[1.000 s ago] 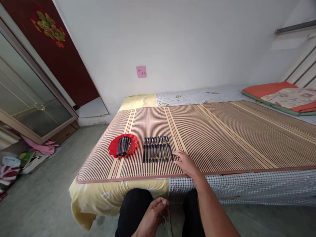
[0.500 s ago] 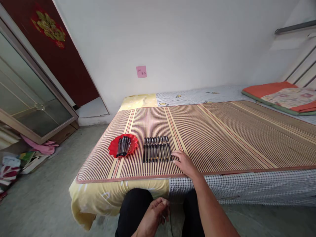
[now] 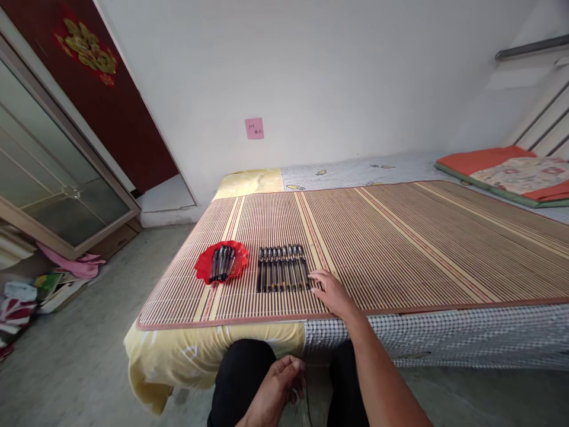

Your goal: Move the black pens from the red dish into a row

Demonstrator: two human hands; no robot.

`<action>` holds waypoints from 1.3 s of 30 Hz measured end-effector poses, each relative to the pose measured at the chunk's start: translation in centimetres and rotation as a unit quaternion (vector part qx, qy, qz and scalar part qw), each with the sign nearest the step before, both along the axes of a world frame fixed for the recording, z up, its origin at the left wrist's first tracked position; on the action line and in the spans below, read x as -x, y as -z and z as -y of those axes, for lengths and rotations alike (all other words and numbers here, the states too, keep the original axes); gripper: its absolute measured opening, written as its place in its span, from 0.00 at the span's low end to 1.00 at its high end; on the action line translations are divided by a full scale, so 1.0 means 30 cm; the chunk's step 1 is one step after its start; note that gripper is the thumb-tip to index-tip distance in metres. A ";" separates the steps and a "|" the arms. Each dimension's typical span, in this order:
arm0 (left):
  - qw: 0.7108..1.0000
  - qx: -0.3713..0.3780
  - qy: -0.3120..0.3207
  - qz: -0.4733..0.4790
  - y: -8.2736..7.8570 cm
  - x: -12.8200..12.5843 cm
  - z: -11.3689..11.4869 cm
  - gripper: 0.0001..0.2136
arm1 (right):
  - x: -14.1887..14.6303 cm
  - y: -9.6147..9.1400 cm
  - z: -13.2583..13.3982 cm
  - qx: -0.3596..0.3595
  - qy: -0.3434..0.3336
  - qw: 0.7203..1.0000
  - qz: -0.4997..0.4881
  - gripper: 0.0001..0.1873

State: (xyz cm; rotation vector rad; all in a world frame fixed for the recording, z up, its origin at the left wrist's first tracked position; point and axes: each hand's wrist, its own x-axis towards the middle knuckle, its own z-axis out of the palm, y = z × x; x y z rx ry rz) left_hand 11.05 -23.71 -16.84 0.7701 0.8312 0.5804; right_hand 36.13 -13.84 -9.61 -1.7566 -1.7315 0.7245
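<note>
Several black gel pens (image 3: 281,270) lie side by side in an upright row on the striped bamboo mat (image 3: 391,249), caps toward the wall. My right hand (image 3: 332,292) rests on the mat just right of the row, fingers stretched out, its fingertips close to the last pen; contact cannot be made out. To the left, a red scalloped plate (image 3: 203,265) holds several more black pens (image 3: 222,263). Over my knees, my left hand (image 3: 281,382) is closed, thumb against curled fingers. Whatever it may hold is hidden; a thin dark line hangs just beside it.
The mat covers a bed with a yellow and checked sheet (image 3: 213,350). A folded orange quilt (image 3: 489,159) lies at the far right. The white wall behind carries a pink note (image 3: 254,128). A glass-panelled door (image 3: 57,166) stands on the left.
</note>
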 end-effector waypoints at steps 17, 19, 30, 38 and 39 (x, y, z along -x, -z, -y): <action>1.000 -0.006 0.003 -0.016 -0.005 -0.004 0.001 0.22 | 0.004 0.000 0.007 -0.018 -0.005 1.000 0.012 0.23; 1.000 -0.006 0.004 -0.015 -0.005 -0.003 0.000 0.22 | 0.000 0.006 0.006 -0.017 -0.005 1.000 0.008 0.24; 1.000 0.002 -0.002 -0.010 0.000 -0.006 -0.001 0.22 | -0.007 0.024 0.001 -0.020 -0.002 1.000 0.022 0.23; 1.000 0.003 -0.003 -0.018 0.003 -0.005 -0.001 0.23 | -0.003 0.014 0.004 -0.009 0.002 1.000 0.018 0.22; 1.000 0.002 -0.002 -0.016 0.004 -0.005 -0.001 0.23 | -0.002 0.013 0.005 -0.009 0.002 1.000 0.017 0.23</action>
